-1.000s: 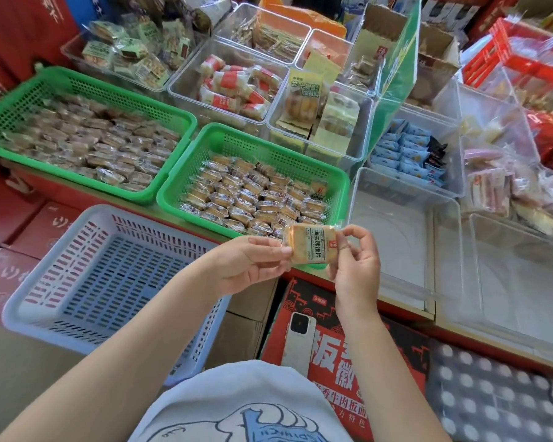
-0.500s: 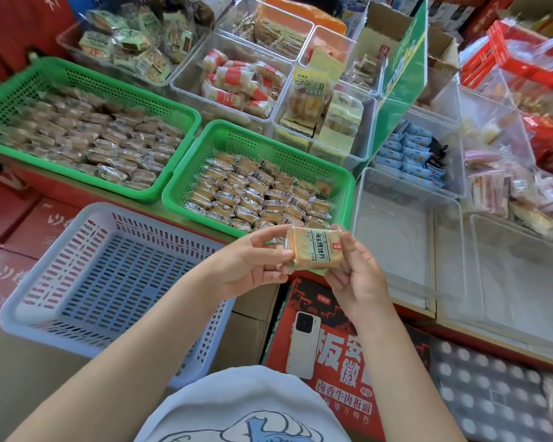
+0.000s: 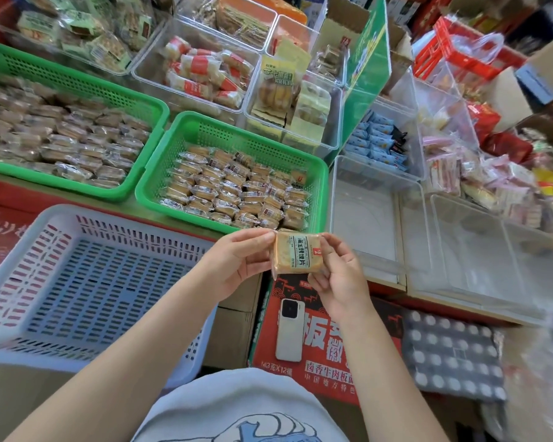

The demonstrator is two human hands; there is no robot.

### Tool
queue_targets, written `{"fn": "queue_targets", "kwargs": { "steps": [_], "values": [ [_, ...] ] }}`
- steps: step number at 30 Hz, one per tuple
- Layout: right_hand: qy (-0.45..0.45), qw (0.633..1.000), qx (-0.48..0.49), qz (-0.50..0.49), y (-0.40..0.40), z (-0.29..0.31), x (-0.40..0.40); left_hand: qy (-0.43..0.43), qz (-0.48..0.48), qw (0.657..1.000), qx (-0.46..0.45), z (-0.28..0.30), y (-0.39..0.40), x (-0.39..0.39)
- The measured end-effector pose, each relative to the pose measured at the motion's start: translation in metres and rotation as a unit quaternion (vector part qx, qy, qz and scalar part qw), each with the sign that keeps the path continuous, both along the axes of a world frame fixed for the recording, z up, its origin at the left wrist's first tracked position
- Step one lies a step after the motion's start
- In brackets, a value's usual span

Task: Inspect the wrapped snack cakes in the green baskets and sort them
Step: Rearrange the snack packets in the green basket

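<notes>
Cake point(image 3: 296, 256) pinched by left hand point(image 3: 237, 266) and right hand point(image 3: 337, 277), label up, for reading. Probably checking the wrapper before sorting; print too blurred to read.

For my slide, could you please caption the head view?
Both hands, left hand and right hand, hold one wrapped snack cake before the green basket.

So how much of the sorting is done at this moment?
Little looks done: the white basket appears empty, as do the near clear bins. In hand: the left hand and right hand hold one wrapped cake, label up. Left: the near green basket and the far green basket are full.
</notes>
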State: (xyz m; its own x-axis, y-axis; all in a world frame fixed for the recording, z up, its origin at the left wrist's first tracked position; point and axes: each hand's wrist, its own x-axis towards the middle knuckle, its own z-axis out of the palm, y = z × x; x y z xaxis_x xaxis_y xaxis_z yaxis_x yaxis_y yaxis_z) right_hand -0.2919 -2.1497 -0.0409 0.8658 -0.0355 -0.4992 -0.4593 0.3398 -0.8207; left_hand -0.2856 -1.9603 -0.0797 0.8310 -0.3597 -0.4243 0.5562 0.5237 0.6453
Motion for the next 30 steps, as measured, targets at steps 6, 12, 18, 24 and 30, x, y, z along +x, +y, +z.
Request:
{"fn": "queue_targets", "kwargs": {
  "steps": [6, 12, 18, 24, 30],
  "values": [
    [-0.026, 0.997, -0.072, -0.028, -0.003, -0.001, 0.005, 0.041, 0.026, 0.999, -0.009, 0.000, -0.013, 0.006],
    [-0.042, 0.981, -0.191, -0.010, -0.013, -0.008, 0.027, 0.040, 0.036, 0.998, 0.045, -0.008, -0.026, 0.019],
    [-0.023, 0.940, -0.274, 0.200, -0.036, -0.026, 0.059, 0.041, 0.069, 0.993, 0.091, -0.024, -0.036, 0.044],
    [-0.061, 0.909, -0.376, 0.170, -0.053, -0.046, 0.096, -0.136, 0.004, 0.857, 0.497, -0.047, -0.049, 0.067],
    [-0.112, 0.815, -0.481, 0.304, -0.063, -0.066, 0.127, -0.250, -0.300, 0.577, 0.718, -0.091, -0.036, 0.079]
  ]
}}
